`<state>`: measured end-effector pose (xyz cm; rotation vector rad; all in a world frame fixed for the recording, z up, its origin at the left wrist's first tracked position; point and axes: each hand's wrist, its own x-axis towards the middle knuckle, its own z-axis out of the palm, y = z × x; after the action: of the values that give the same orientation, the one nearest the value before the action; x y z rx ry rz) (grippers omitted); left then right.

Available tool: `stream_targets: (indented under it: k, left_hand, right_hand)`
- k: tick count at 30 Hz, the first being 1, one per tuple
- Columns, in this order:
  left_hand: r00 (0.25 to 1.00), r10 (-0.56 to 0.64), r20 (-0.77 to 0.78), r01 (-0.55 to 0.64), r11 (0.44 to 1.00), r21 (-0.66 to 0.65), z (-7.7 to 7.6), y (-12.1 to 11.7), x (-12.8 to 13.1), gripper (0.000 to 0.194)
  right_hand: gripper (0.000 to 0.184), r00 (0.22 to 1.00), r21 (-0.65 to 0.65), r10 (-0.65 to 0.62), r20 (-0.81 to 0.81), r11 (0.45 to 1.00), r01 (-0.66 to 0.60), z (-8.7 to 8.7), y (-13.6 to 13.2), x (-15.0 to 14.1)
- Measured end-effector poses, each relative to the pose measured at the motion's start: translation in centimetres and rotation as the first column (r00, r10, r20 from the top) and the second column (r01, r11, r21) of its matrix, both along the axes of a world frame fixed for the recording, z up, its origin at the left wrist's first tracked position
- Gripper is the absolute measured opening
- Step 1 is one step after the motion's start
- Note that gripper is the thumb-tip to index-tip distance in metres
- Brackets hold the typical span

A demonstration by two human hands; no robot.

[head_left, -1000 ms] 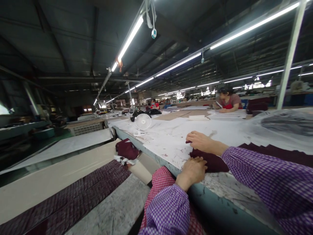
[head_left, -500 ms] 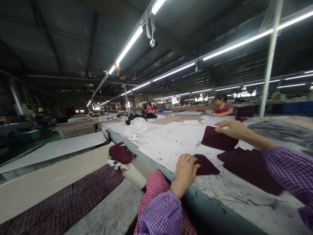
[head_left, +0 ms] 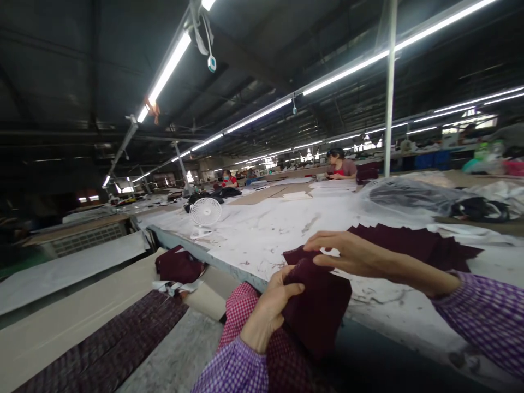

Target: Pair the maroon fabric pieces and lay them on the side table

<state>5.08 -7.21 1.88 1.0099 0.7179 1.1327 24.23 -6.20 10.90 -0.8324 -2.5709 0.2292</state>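
Note:
My left hand (head_left: 268, 308) grips a dark maroon fabric piece (head_left: 317, 308) that hangs over the near edge of the white marked table (head_left: 278, 229). My right hand (head_left: 347, 254) comes in from the right and pinches the top edge of the same maroon piece, fingers closed on it. Behind my right hand a fanned pile of maroon fabric pieces (head_left: 413, 245) lies on the table. Both my sleeves are purple checked; red checked cloth (head_left: 241, 303) shows below my left hand.
A small white fan (head_left: 206, 212) stands on the table to the left. A maroon bundle (head_left: 178, 265) lies on a lower bench. Clear plastic bags (head_left: 409, 194) sit at the back right. A metal pole (head_left: 388, 93) rises behind. Other people work at far tables.
My right hand came back from the far pile to the near edge. Both hands now hold one maroon piece lifted off the table. The camera has swung right.

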Motion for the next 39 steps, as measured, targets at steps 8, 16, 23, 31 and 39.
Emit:
stream_targets:
  k: [8,16,23,31,39]
  left_hand:
    - [0.961,-0.176,-0.212,0.206,0.971,0.125,0.6,-0.4,-1.3,0.039]
    - [0.797,0.206,-0.568,0.061,0.908,0.415,0.9,2.4,-1.9,0.034]
    - [0.863,0.337,-0.375,-0.2,0.912,0.358,1.8,4.4,0.4,0.068]
    - [0.463,0.435,-0.772,0.151,0.82,0.552,1.3,3.7,3.9,0.031]
    - [0.251,0.552,-0.795,0.317,0.729,0.606,-1.1,3.8,7.1,0.026]
  right_hand:
    - [0.057,0.986,-0.57,-0.133,-0.104,0.82,0.05,-3.1,2.0,2.0]
    - [0.052,0.981,-0.64,-0.17,-0.098,0.766,0.069,-4.6,3.7,4.7]
    - [0.05,0.989,-0.577,-0.149,0.007,0.807,0.126,-5.4,4.5,5.4]
    - [0.053,0.989,-0.602,-0.136,-0.065,0.795,0.07,-5.9,4.6,5.6]
    - [0.034,0.982,-0.401,-0.17,0.08,0.897,0.188,-6.3,6.0,7.6]
